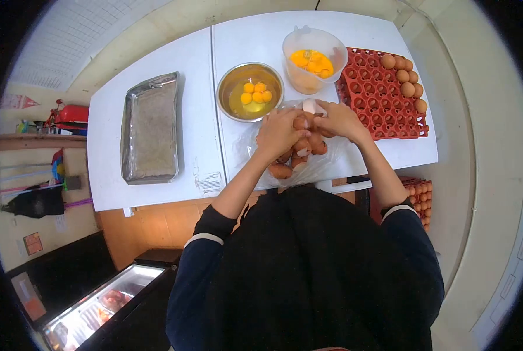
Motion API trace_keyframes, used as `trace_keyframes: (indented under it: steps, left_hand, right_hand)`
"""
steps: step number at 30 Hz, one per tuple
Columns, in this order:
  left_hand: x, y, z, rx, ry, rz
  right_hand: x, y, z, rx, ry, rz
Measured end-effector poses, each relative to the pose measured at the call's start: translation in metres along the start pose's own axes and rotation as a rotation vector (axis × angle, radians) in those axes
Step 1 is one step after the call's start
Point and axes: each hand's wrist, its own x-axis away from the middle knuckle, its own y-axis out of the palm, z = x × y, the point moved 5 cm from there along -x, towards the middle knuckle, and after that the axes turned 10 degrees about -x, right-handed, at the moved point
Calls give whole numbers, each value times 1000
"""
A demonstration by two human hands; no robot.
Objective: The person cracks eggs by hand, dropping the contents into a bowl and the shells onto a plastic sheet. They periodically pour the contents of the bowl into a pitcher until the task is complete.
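Brown eggshells lie heaped on a clear plastic bag at the front of the white table. My left hand curls over the left side of the heap, its fingers closed round a brown shell. On the other side, my right hand pinches an eggshell whose white inside shows. Just beyond my left hand is a steel bowl holding several egg yolks in clear white. A translucent plastic jug with more yolks stands past my right hand.
To the right, a red egg tray carries several whole eggs along its far right side. A foil-lined rectangular pan sits on the left of the table. More eggs are stacked below the table's right edge.
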Motion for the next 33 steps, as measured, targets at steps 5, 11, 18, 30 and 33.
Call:
trace_keyframes:
  steps: [5,11,18,30,33]
  left_hand:
    - [-7,-8,34,303,73,74]
    - [-10,-1,6,994,-170,80]
    - [-5,-15,-41,1449,-476,24]
    - [-19,-25,-82,1675,-584,97]
    - [-24,-25,-86,1706,-550,79]
  right_hand:
    - [6,-11,-22,-532,-91,97]
    - [-2,-120,31,-580,87,347]
    - [-110,-171,175,722,12,357]
    - [-20,-88,-92,-540,-616,811]
    - [-56,1,-98,-504,-839,750]
